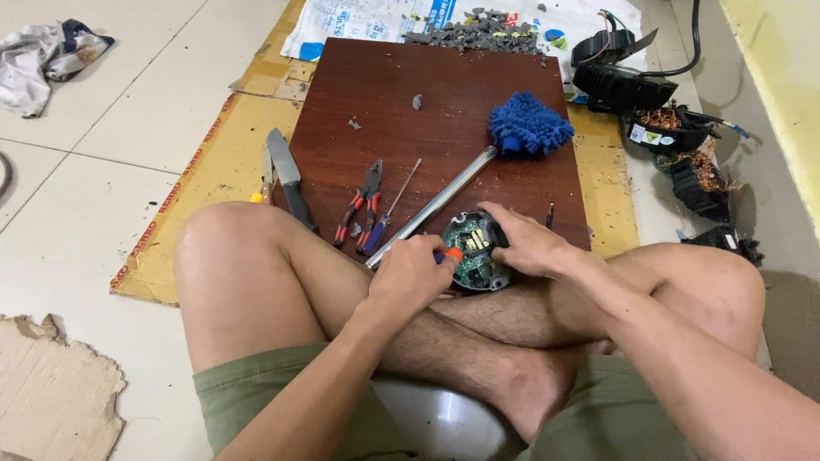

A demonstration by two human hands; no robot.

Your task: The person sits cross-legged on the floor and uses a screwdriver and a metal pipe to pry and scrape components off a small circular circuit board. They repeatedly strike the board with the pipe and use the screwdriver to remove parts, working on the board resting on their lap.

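Wooden board [444, 94]: pliers [359, 203], perhaps screwdriver [391, 213].

From my remote seat I saw a dark red wooden board [444, 111] lying on flattened cardboard [213, 171]. On the board lay red-handled pliers [359, 203], a thin screwdriver [395, 205] just beside them, and a blue duster [528, 126] on a metal pole. A knife [289, 175] rested at its left edge. Grey rubble [478, 32] sat beyond, a rag [47, 60] far left, black motor parts [675, 141] to the right.
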